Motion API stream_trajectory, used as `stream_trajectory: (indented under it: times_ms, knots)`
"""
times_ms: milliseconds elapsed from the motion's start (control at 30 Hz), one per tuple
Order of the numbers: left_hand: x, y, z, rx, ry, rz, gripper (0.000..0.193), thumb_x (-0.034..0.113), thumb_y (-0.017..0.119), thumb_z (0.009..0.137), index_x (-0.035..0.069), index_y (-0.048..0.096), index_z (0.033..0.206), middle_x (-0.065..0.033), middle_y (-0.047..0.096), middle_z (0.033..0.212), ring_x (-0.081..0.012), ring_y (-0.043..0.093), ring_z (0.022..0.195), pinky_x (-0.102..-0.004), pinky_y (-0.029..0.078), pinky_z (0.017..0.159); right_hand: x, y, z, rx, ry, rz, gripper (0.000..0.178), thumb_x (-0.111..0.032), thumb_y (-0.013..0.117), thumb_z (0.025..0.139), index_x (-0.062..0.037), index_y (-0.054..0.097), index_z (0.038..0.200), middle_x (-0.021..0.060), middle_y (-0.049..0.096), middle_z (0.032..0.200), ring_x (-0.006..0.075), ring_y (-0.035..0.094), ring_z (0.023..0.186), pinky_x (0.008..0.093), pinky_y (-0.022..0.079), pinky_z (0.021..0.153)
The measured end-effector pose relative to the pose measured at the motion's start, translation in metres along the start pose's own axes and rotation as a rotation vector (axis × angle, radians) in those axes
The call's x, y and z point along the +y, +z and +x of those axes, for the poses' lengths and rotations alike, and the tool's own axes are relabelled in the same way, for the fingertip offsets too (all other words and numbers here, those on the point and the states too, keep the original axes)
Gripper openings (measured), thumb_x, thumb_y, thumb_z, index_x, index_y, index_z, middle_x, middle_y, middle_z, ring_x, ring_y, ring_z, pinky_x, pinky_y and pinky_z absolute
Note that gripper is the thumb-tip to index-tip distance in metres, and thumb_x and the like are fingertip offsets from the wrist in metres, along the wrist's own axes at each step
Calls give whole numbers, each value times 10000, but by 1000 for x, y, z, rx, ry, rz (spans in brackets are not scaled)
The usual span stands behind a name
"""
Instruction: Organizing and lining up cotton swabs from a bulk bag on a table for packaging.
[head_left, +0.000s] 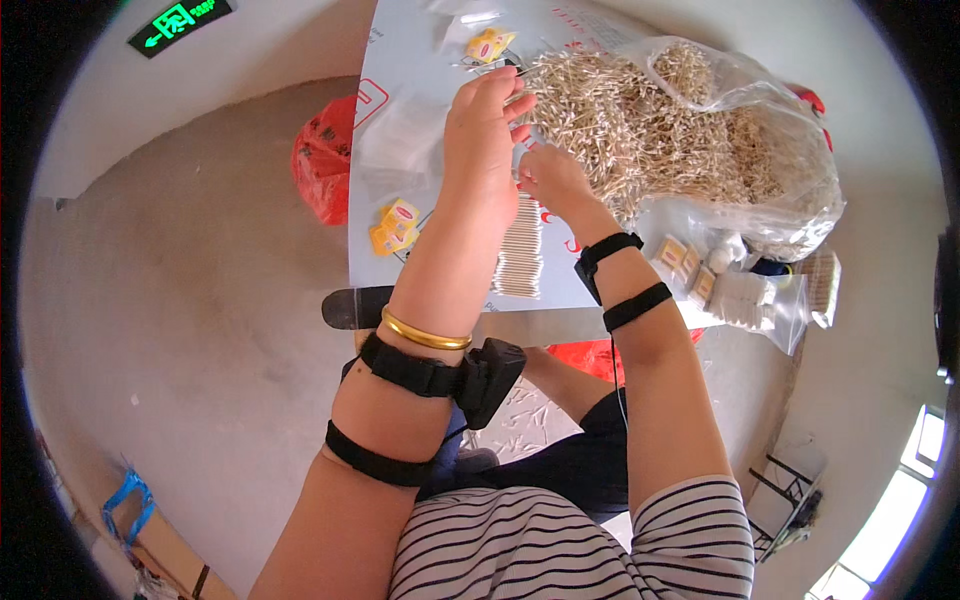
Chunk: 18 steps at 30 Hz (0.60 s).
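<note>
A large heap of loose cotton swabs (610, 120) spreads over the far right of the table, partly inside a clear plastic bag (790, 180). At the heap's left edge is my left hand (482, 135), its fingers apart and pointing toward the swabs. My right hand (556, 180) is just to its right, fingers curled in at the near edge of the heap. Whatever lies between those fingertips is too small to tell. Below both hands, a neat column of cotton swabs (518, 255) lies side by side near the table's front edge, its upper end partly covered by my left wrist.
Yellow cards (394, 228) lie at the table's left, with another yellow bunch (490, 45) at the far side. Flat clear bags (405, 135) rest between them. Small packs (680, 262) and bagged swabs (750, 300) sit front right. A red bag (322, 165) hangs off the left edge.
</note>
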<state>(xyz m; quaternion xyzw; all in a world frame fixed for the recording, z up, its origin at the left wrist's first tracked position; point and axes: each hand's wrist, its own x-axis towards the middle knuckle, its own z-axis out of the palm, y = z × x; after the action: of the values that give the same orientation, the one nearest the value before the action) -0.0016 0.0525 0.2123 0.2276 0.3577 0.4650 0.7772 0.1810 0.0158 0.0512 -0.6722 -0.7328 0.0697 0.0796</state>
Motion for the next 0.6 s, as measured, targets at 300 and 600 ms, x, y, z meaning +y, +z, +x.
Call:
stream_trajectory:
  times_ms: [300,600]
  knots:
    - [-1,0,2,-7,-1,-7,335,279,618,1001,73,637,1265,-40,622,1212,-183,612,1150,-350,413,997,1,8,-2,43,121,104,59,-137,636,882,-113,679,915,114,667,925,342,681,948,470,561,835]
    - [-1,3,1,9,-11,-30,317,269,625,988,69,647,1233,-38,633,1188,-180,618,1134,-346,416,979,-3,1,-11,-22,99,173,109,-95,602,887,-106,702,929,122,672,938,356,673,945,467,551,833]
